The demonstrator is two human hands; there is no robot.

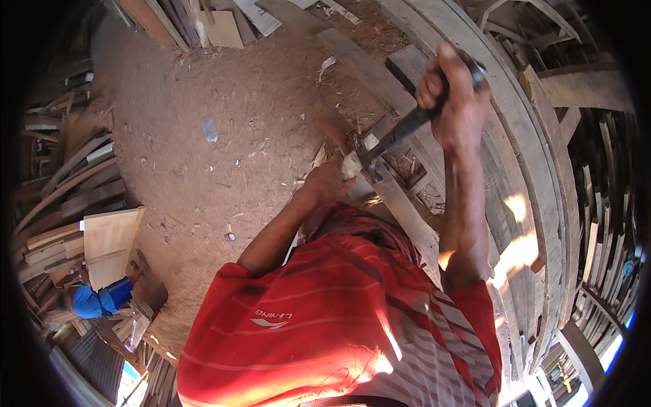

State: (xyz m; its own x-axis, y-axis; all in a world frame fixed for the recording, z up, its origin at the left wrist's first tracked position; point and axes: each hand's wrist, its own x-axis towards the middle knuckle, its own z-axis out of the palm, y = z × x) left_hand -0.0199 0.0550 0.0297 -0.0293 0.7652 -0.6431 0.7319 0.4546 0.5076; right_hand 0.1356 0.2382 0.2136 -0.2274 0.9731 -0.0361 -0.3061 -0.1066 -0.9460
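Note:
My right hand (458, 102) is wrapped round the dark grip of a claw hammer (401, 134), to the right of my body. The hammer's metal head points down and left, over the timber just beside my left hand. My left hand (325, 182) is low in front of me, its fingers closed at the end of the wood. Whatever they hold is hidden. A pale, rough chunk (351, 165) lies between that hand and the hammer head. Under the hammer head runs a narrow wooden board (407, 214).
Long grey planks (502, 169) curve along my right side. Wood chips and scraps litter the brown dirt floor (224, 102). Stacked timber (81, 197) lines the left, where a person in blue (102, 298) is beside a light wooden panel (108, 247). More boards (220, 28) lean at the far side.

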